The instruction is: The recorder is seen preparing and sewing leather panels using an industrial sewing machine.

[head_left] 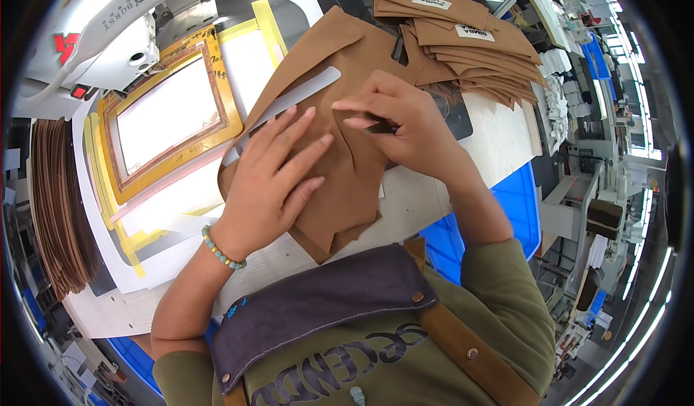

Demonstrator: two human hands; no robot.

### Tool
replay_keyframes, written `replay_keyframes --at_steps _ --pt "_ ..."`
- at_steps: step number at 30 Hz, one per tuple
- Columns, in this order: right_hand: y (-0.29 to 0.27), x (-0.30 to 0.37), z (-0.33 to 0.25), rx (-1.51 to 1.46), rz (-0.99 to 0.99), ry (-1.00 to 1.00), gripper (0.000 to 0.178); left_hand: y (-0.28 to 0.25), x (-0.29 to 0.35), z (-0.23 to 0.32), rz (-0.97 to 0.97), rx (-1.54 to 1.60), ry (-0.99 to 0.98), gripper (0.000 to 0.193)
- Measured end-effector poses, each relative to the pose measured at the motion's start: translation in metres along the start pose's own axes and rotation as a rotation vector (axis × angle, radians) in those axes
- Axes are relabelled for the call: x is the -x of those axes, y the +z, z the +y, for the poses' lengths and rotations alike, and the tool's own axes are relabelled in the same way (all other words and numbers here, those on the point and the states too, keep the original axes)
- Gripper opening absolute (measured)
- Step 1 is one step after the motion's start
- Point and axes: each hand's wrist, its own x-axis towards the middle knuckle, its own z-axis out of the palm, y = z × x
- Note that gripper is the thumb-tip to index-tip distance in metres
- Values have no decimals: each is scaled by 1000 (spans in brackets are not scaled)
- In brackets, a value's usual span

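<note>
A brown fabric piece, folded and with angled lower edges, lies before me on the table. My left hand rests flat on it with the fingers spread; a beaded bracelet circles that wrist. My right hand is closed over the fabric's right part, thumb and fingertips pinched close to a fold. A small dark object shows inside its grip, mostly hidden by the fingers, so its kind cannot be made out. A pale grey strip shows through an opening in the brown fabric, beyond my left fingertips.
Stacked brown fabric pieces with white labels sit at the far right. A yellow frame lies under a white machine at left. More brown pieces stand at the left edge. Blue bins are below the table.
</note>
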Motion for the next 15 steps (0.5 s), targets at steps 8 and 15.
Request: replay_keyframes --at_steps 8,15 --pt "9 -2 18 403 -161 -200 46 5 -1 2 -7 -5 -132 82" --pt "-11 8 28 316 -11 -54 39 6 -1 3 -117 -186 -97 87"
